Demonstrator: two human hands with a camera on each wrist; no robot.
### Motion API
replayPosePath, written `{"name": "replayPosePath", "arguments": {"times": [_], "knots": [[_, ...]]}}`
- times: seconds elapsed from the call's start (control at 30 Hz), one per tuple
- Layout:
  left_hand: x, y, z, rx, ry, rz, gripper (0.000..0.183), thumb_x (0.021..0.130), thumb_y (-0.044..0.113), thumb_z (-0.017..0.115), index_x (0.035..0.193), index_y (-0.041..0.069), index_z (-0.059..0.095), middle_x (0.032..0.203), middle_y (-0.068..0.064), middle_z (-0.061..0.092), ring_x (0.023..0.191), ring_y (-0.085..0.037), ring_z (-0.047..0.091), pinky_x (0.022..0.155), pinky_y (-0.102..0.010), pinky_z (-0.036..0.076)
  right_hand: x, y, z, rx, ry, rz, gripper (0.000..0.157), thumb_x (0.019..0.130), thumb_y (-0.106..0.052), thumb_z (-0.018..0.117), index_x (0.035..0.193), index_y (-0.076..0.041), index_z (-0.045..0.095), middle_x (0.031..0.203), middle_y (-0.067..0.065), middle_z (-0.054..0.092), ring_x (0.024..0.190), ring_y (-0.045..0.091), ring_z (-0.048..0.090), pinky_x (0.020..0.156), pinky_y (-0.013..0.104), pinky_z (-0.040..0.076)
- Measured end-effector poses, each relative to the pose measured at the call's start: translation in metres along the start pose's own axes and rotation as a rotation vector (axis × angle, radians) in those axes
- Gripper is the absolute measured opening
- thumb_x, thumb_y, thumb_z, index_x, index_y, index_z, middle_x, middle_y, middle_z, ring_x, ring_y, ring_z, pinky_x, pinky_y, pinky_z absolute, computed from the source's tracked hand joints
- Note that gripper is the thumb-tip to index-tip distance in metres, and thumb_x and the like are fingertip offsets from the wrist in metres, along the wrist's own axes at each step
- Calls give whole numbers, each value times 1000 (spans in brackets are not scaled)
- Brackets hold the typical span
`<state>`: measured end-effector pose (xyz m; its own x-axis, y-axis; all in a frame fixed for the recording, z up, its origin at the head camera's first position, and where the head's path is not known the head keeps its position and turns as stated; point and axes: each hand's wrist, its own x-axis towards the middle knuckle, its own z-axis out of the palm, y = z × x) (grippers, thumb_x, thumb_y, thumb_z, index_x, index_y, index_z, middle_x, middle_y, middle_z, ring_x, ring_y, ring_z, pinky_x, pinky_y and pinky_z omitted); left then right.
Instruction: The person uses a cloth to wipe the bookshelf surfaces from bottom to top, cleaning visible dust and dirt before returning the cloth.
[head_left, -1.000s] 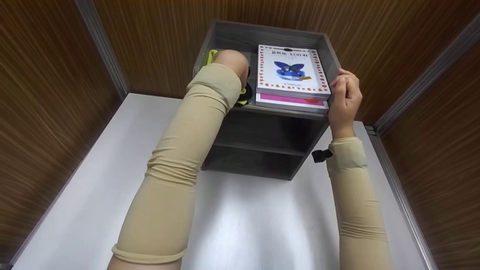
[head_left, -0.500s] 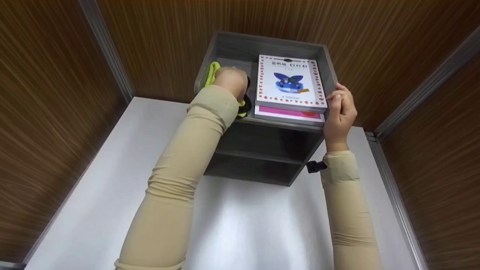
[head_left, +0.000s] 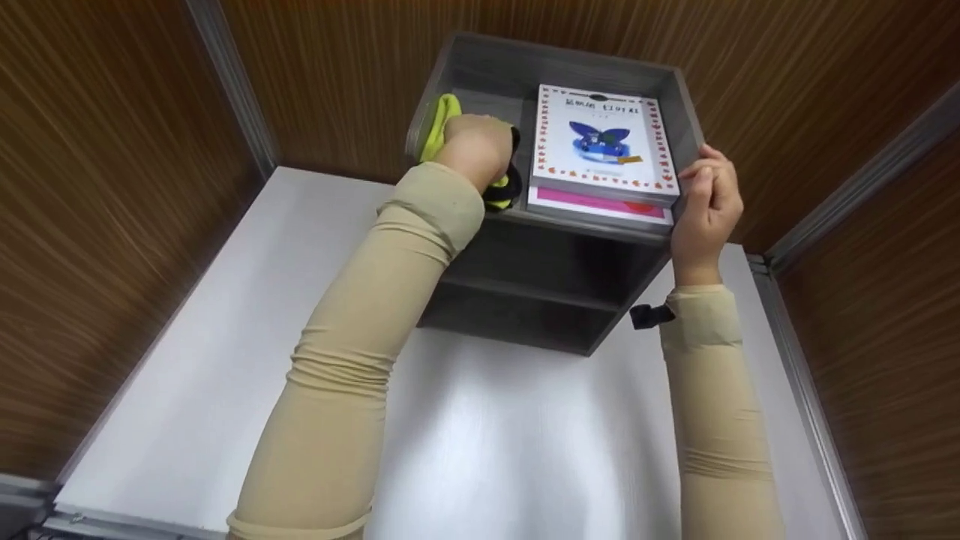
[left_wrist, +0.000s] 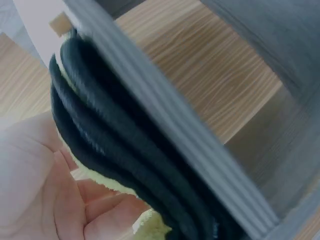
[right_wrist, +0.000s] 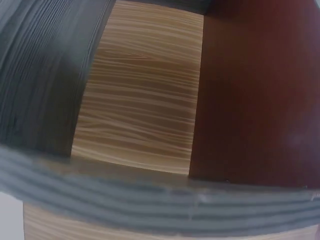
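The shelf unit stands on a flat surface, a wall panel behind it. In the unit's top compartment, a folded cloth lies at the left, under the left hand, and a book stack lies at the right. The right hand is on the unit's right side wall. Two lower compartments lie beneath.

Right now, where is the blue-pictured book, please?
In the head view, that book lies on a pinkish book by the cabinet's right wall, near the right hand.
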<state>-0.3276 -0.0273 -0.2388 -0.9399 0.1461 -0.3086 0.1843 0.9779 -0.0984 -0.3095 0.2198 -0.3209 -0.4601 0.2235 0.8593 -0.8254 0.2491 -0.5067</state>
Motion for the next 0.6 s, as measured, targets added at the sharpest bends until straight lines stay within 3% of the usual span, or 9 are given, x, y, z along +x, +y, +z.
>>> {"name": "replayPosePath", "arguments": {"times": [0.1,0.27,0.5,0.6], "knots": [[-3,0,2,-9,-3,-31,44,91,21,47,134,10,48,136,-8,47,113,-20,48,70,-31,44,2,0,2,10,-5,15,23,87,4,39,71,16,51,76,-7,55,106,31,54,100,33,34],[-6,6,16,7,-3,-40,45,93,23,41,137,14,47,138,-7,45,115,-20,48,62,-31,39,-5,0,0,19,7,73,28,88,3,39,67,-3,58,78,-6,57,108,25,53,100,30,35],[4,18,25,47,10,-68,42,99,22,30,136,18,48,135,-2,48,108,-15,49,56,-30,36,-9,1,-6,31,5,39,24,87,4,38,70,18,46,74,-8,55,107,31,53,101,33,33],[9,15,32,19,53,-82,43,101,22,24,136,16,49,134,-4,50,112,-18,49,65,-31,40,-11,0,-5,34,11,52,23,86,4,38,71,19,47,75,-8,56,107,30,53,101,33,34]]}}
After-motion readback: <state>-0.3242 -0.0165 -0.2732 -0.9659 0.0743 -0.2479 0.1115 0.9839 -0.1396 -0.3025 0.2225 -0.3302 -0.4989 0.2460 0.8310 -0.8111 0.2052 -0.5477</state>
